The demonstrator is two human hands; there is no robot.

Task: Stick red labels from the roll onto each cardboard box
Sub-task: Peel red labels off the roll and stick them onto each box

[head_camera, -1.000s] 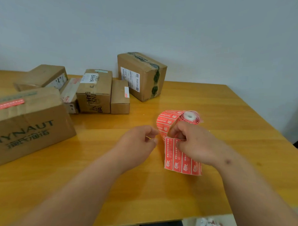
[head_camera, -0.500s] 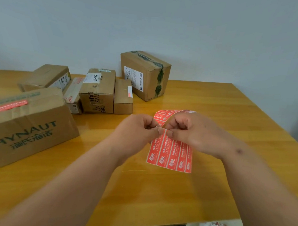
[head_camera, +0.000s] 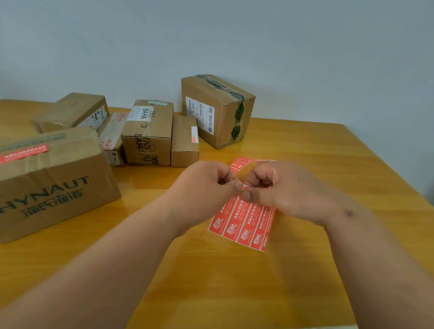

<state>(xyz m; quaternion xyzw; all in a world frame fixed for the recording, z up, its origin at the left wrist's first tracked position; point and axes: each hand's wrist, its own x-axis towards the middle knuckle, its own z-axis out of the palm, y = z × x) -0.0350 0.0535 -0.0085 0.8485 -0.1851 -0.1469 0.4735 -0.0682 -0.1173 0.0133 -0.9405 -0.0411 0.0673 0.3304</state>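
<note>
Left hand: the left hand (head_camera: 205, 186) is held above the tabletop (head_camera: 231, 283) with its fingers curled in; thumb and forefinger tips pinch the top edge of the label strip (head_camera: 243, 223), right where it meets the other hand.
Right hand: the right hand (head_camera: 286, 189) is curled too, its thumb and fingertips pinching the same top edge of the strip, touching the left hand's fingertips; most of the roll sits behind it.
Label strip: a flat run of red labels with white print hangs down from the two hands, tilted, its lower end near the tabletop; whether it touches the wood cannot be told.
Label roll: only a curved red band of the label roll (head_camera: 243, 162) shows above and between the knuckles.
Large box: the HYNAUT box (head_camera: 48, 183) stands at the left edge of the tabletop, already wearing a red label (head_camera: 19, 155) along its top.
Middle boxes: the BAHA box (head_camera: 148, 132) stands with a narrow box (head_camera: 184, 141) just beside it on the right, and a low box (head_camera: 113, 133) on its left; another brown box (head_camera: 72, 112) lies behind.
Far box: the tall box (head_camera: 218, 110) with green tape and a white shipping sticker stands near the wall (head_camera: 240, 37), well apart from the hands.
</note>
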